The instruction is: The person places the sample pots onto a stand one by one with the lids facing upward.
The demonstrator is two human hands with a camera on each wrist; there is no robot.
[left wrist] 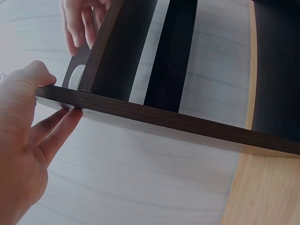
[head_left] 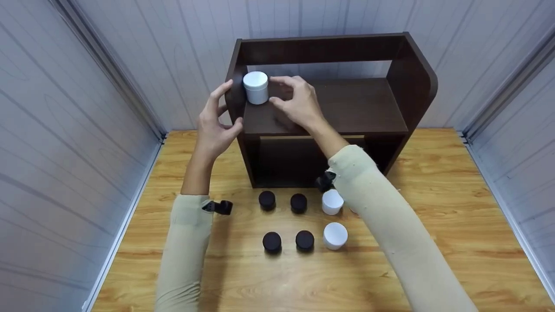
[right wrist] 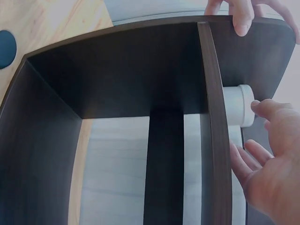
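Presently, one item is on the shelf and seven remain on the table.

Item 1: white jar (head_left: pixel 256 87), upright at the left end of the upper board of the dark wooden shelf unit (head_left: pixel 416 86), close to the left side panel. Judged placed. The right-wrist view shows the same jar (right wrist: pixel 239 105) standing on the board.

Right hand (head_left: pixel 297 102): just beside the jar on its right, fingers loosely spread and slightly bent, thumb and forefinger framing the jar. No closed grip is visible; whether a fingertip touches the lid I cannot tell.

Left hand (head_left: pixel 215 123): on the front edge of the left side panel, thumb on the inner face and fingers on the outer side, pinching the panel. The left-wrist view confirms thumb and fingers either side of the dark edge (left wrist: pixel 140 115).

Items on the wooden table (head_left: pixel 433 208), in front of the unit, in two rows:
- back row: black jar (head_left: pixel 267 199), black jar (head_left: pixel 298 202), white jar (head_left: pixel 332 202);
- front row: black jar (head_left: pixel 272 241), black jar (head_left: pixel 305 240), white jar (head_left: pixel 335 235).
A further item behind the right sleeve (head_left: pixel 390 216) is mostly hidden; only a pale sliver shows.

Lower compartment of the unit: nothing visible inside from the head view.

Progress, as judged: an early stage, one jar shelved, most of the stock on the table.
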